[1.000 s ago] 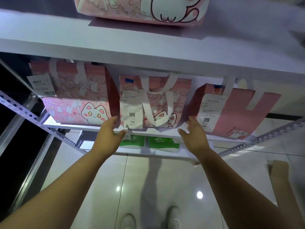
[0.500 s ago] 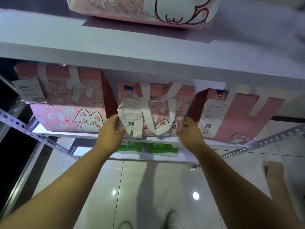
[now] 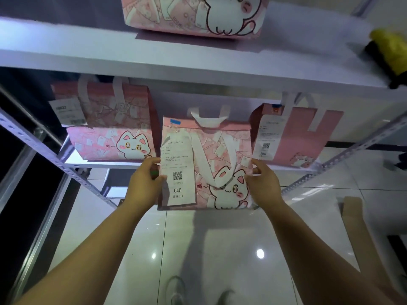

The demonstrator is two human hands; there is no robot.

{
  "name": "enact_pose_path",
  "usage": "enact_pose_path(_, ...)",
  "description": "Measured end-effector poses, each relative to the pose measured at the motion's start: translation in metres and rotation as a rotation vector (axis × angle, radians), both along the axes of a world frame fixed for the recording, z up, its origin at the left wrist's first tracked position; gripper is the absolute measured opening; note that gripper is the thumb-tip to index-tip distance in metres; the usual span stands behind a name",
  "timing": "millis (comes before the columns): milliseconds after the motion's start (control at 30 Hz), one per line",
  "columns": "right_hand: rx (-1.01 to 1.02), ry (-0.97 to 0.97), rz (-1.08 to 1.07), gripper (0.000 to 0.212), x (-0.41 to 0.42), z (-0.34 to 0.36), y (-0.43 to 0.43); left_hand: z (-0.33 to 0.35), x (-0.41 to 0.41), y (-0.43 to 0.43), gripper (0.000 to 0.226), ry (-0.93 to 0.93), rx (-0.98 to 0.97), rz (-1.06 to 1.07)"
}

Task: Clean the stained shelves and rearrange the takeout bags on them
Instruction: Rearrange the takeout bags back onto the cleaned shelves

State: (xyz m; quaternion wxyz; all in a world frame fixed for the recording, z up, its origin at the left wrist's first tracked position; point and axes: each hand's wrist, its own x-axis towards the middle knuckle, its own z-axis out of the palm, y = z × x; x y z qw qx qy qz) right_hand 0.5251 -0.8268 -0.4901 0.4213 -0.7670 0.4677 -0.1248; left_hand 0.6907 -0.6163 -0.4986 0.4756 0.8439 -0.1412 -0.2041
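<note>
Two hands hold the middle takeout bag (image 3: 220,164) out past the front edge of the middle shelf (image 3: 105,165), so its lower part hangs over the tiled floor (image 3: 231,249). Our left hand (image 3: 144,183) has its grip closed around the bag's left side, thumb pressed near the long white receipt (image 3: 179,170) marked 046. Our right hand (image 3: 263,183) clasps the right side, fingers curled against the cat print. The bag stands upright, its white handles (image 3: 209,121) looped at the top. We see another pink bag (image 3: 110,126) near the shelf's left end and a third bag (image 3: 295,137) near its right end, both resting on the shelf and well apart from the held one. On the upper shelf (image 3: 66,56) sits a fourth cat bag (image 3: 193,16) toward the middle, and a yellow and black object (image 3: 389,51), too blurred to identify, lies at the right end
</note>
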Motion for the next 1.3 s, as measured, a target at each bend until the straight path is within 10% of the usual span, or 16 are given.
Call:
enact_pose_path(767, -0.211, -0.395, 0.141, 0.032, -0.135, 0.134, 0.021, 0.136, -0.152, 0.051, 0.032, -0.268, -0.25, 0.142)
enact_pose_path(1300, -0.413, -0.575, -0.055, 0.027, -0.126, 0.228, -0.029, 0.238, -0.117, -0.022, 0.036, -0.444, -0.443, -0.017)
